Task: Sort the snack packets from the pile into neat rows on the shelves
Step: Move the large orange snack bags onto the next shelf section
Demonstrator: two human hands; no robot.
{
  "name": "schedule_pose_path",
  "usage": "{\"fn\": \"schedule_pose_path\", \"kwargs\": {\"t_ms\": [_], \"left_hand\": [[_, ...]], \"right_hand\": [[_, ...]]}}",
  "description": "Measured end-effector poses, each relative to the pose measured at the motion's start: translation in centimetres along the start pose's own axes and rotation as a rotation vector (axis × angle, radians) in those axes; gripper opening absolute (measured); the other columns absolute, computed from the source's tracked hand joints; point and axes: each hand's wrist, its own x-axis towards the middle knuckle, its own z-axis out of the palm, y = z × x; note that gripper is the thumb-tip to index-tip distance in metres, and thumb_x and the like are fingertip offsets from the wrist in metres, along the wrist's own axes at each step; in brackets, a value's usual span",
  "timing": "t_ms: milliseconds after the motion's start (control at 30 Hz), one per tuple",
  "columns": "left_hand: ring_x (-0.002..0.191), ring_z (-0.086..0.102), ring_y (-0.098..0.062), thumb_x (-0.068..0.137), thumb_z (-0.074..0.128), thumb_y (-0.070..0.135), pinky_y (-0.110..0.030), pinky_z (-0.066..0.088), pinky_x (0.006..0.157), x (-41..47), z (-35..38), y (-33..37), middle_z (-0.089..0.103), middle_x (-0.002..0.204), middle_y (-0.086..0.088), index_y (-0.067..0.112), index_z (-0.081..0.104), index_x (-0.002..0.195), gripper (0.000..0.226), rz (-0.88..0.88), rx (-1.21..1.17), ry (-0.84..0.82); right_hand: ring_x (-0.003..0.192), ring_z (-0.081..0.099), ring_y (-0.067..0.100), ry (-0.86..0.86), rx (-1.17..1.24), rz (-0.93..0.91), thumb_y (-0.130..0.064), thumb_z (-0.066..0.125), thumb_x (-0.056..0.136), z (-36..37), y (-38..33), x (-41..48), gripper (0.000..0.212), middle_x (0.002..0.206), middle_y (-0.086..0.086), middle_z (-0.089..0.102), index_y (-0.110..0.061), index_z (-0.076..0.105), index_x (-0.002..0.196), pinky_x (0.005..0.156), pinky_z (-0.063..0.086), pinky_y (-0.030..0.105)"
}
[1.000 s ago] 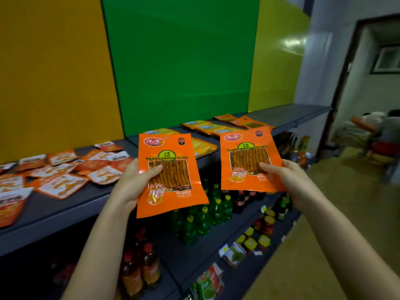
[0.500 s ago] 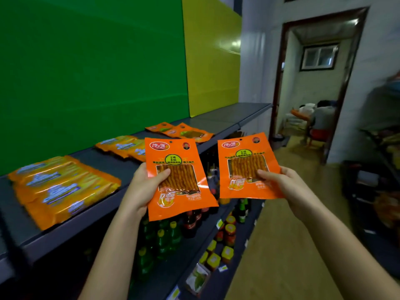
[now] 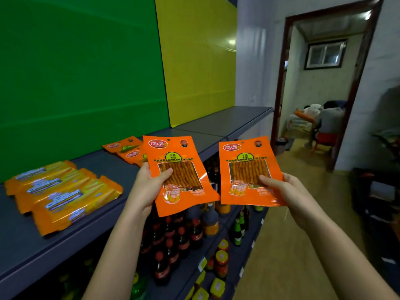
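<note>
Your left thumb (image 3: 165,172) lies across the clear window of a flat glossy orange plastic packet (image 3: 173,152) of reddish-brown strips. The other fingers are curled out of sight behind it, so your left hand (image 3: 147,189) has it pinched by its lower left part. Your right thumb (image 3: 265,180) does the same on a second matching orange packet (image 3: 246,161), which your right hand (image 3: 290,193) pinches by the lower right. Both packets stand upright, print toward you, side by side and just apart, in the air off the front edge of the dark grey metal top shelf (image 3: 104,169).

On that shelf a small overlapping group of the same orange packets (image 3: 121,147) lies just behind your left packet. A row of long yellow-orange foil packets (image 3: 62,195) lies nearer you on the left. So the sorting looks partly done. The two you hold are not yet placed and most likely belong with the matching group, and beyond it is a bare stretch of shelf (image 3: 227,122).

The pile is out of view, so you cannot tell how much is left. Your left packet covers part of the matching group, so its count is unclear. The yellow-orange row is blurred, and the dark bottles (image 3: 184,232) on the lower shelves are dim.
</note>
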Motion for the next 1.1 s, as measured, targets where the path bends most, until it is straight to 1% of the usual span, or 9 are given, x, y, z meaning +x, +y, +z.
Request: {"fn": "schedule_pose_path", "kwargs": {"t_ms": [133, 300, 433, 500, 667, 833, 933, 1000, 1100], "left_hand": [[0.097, 0.065, -0.029, 0.087, 0.061, 0.009, -0.039, 0.053, 0.082, 3.4, 3.7, -1.4, 0.066, 0.109, -0.010, 0.017, 0.053, 0.108, 0.023, -0.005, 0.013, 0.055], [0.081, 0.065, -0.021, 0.086, 0.061, 0.006, -0.032, 0.054, 0.071, 7.3, 8.9, -2.0, 0.067, 0.098, -0.007, 0.014, 0.054, 0.110, 0.026, -0.010, -0.009, 0.134], [0.076, 0.064, -0.019, 0.086, 0.060, 0.003, -0.031, 0.054, 0.069, 10.5, 13.0, -2.3, 0.066, 0.092, -0.006, 0.016, 0.056, 0.098, 0.018, -0.012, -0.010, 0.208], [0.074, 0.065, -0.018, 0.087, 0.060, 0.004, -0.029, 0.054, 0.067, 12.0, 14.6, -2.5, 0.067, 0.091, -0.007, 0.012, 0.057, 0.103, 0.019, -0.017, -0.005, 0.242], [0.072, 0.065, -0.016, 0.088, 0.059, 0.007, -0.028, 0.054, 0.066, 15.7, 17.2, -2.7, 0.066, 0.094, -0.009, 0.013, 0.059, 0.098, 0.012, -0.026, 0.027, 0.330], [0.053, 0.066, -0.004, 0.087, 0.061, 0.007, -0.019, 0.055, 0.054, 20.1, 17.9, -3.1, 0.067, 0.089, -0.007, 0.011, 0.061, 0.101, 0.015, -0.002, 0.049, 0.410], [0.065, 0.063, -0.011, 0.087, 0.060, 0.007, -0.020, 0.054, 0.059, 23.1, 17.9, -3.5, 0.065, 0.099, -0.010, 0.009, 0.060, 0.105, 0.018, 0.002, 0.081, 0.463], [0.070, 0.061, -0.013, 0.087, 0.060, 0.007, -0.021, 0.054, 0.061, 25.5, 17.6, -3.7, 0.065, 0.105, -0.012, 0.005, 0.060, 0.110, 0.022, -0.004, 0.105, 0.490], [0.084, 0.064, -0.022, 0.087, 0.061, 0.009, -0.033, 0.052, 0.079, 29.2, 16.7, -3.6, 0.065, 0.114, -0.016, 0.006, 0.061, 0.110, 0.023, -0.036, 0.164, 0.521]], "right_hand": [[0.047, 0.065, 0.005, -0.054, 0.014, 0.012, -0.011, 0.062, 0.086, -2.4, 0.5, 6.1, 0.005, 0.074, 0.004, 0.070, -0.012, 0.063, 0.090, 0.045, 0.050, 0.013], [0.056, 0.069, 0.008, -0.161, 0.011, 0.010, -0.016, 0.063, 0.085, -5.9, 0.5, 13.8, 0.012, 0.077, 0.001, 0.073, -0.014, 0.064, 0.097, 0.048, 0.050, 0.014], [0.059, 0.070, 0.007, -0.242, -0.018, 0.005, -0.019, 0.063, 0.086, -8.3, 0.1, 19.5, 0.012, 0.080, 0.000, 0.074, -0.018, 0.064, 0.098, 0.051, 0.050, 0.015], [0.058, 0.069, 0.007, -0.285, -0.019, 0.001, -0.019, 0.063, 0.086, -9.1, 0.1, 22.1, 0.011, 0.080, 0.000, 0.073, -0.019, 0.064, 0.097, 0.052, 0.050, 0.017], [0.052, 0.067, 0.006, -0.356, -0.010, 0.026, -0.021, 0.063, 0.086, -9.9, 0.5, 27.5, 0.010, 0.065, -0.004, 0.073, -0.019, 0.064, 0.096, 0.044, 0.051, 0.017], [0.060, 0.069, 0.009, -0.429, 0.023, 0.032, -0.018, 0.062, 0.086, -8.9, 0.6, 32.4, 0.017, 0.084, 0.004, 0.073, -0.015, 0.063, 0.103, 0.053, 0.051, 0.021], [0.062, 0.070, 0.011, -0.477, 0.003, 0.017, -0.021, 0.063, 0.086, -7.9, 0.6, 35.4, 0.022, 0.084, 0.004, 0.074, -0.013, 0.064, 0.106, 0.057, 0.050, 0.024], [0.054, 0.068, 0.008, -0.507, 0.009, 0.003, -0.020, 0.063, 0.086, -7.0, 0.5, 37.5, 0.018, 0.071, 0.000, 0.074, -0.014, 0.064, 0.103, 0.048, 0.049, 0.019], [0.051, 0.066, 0.009, -0.542, 0.033, -0.007, -0.017, 0.062, 0.086, -5.1, 0.2, 40.6, 0.013, 0.065, 0.000, 0.073, -0.013, 0.065, 0.098, 0.045, 0.049, 0.018]]}}
